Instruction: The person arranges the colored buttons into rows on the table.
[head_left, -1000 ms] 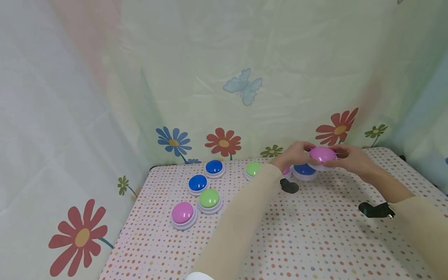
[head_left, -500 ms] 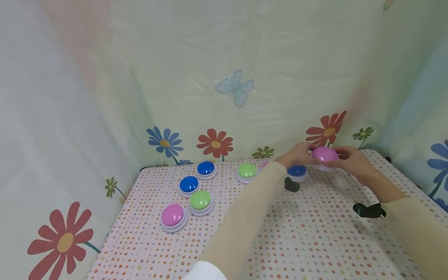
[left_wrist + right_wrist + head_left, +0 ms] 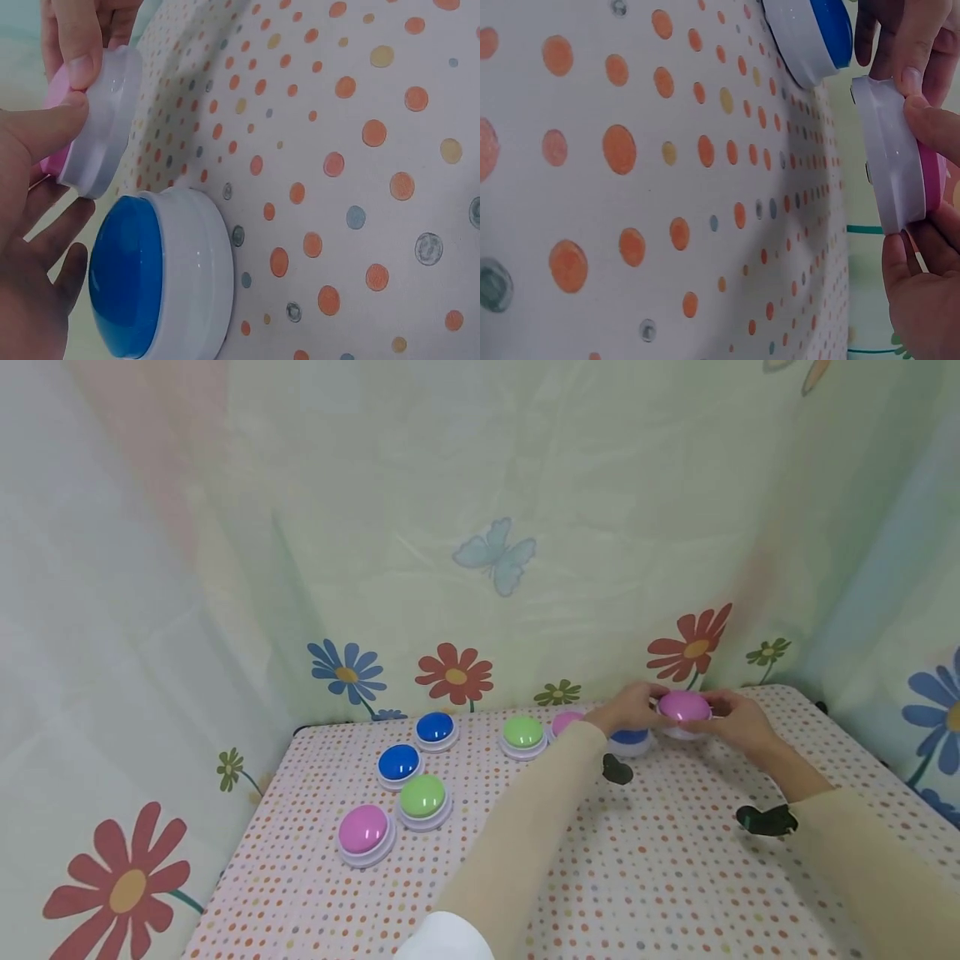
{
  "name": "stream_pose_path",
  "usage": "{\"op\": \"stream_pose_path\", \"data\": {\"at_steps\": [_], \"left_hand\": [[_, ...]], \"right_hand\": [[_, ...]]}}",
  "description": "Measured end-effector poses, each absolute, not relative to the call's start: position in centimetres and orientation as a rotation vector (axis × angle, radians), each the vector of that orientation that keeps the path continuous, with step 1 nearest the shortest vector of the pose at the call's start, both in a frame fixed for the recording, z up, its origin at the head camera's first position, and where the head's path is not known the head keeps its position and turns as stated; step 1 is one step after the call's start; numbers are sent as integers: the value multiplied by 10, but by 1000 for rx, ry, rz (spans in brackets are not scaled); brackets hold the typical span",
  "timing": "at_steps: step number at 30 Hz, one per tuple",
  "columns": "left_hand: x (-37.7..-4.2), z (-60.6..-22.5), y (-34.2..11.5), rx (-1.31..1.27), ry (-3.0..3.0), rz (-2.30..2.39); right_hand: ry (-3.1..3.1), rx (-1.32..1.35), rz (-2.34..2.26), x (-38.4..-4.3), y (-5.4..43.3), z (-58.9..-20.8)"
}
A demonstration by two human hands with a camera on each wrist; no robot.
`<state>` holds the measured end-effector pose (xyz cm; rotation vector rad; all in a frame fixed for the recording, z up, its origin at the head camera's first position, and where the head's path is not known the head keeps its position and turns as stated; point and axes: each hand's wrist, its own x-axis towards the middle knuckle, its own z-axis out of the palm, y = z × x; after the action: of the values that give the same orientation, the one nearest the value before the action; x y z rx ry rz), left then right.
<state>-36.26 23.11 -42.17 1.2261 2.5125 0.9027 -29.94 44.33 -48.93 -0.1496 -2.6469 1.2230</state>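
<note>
A pink dome push button (image 3: 684, 705) with a white base is held between both hands at the table's back right. My left hand (image 3: 634, 707) grips its left side and my right hand (image 3: 738, 722) its right side, thumbs at the near edge. In the right wrist view, small feet show under the white base (image 3: 889, 154), which appears tilted and slightly off the table. Beside it, below my left hand, a blue button (image 3: 127, 277) stands on the table. My left hand partly covers that button in the head view.
Left of the blue button stand a partly hidden pink button (image 3: 566, 721) and a green button (image 3: 522, 732). Farther left are two blue buttons (image 3: 399, 762), a green one (image 3: 422, 795) and a pink one (image 3: 363, 828). A flowered curtain (image 3: 375, 568) hangs behind the dotted tabletop (image 3: 660, 868).
Both hands have lowered the pink button toward the table, right of the blue button. The head view has turned a little to the right. The other buttons have stayed in place.
</note>
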Motion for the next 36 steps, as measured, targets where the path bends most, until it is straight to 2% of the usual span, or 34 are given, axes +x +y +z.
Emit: {"op": "stream_pose_path", "data": {"at_steps": [7,19,36], "left_hand": [[-368,-428,235,1266,2502,902],[-365,-437,232,1134,2502,875],[-358,-441,234,1086,2598,715]], "right_hand": [[-2637,-167,1230,-304,443,-496],[-2682,-238,1321,-264,396,-451],[-2691,-222,1326,-257,394,-461]]}}
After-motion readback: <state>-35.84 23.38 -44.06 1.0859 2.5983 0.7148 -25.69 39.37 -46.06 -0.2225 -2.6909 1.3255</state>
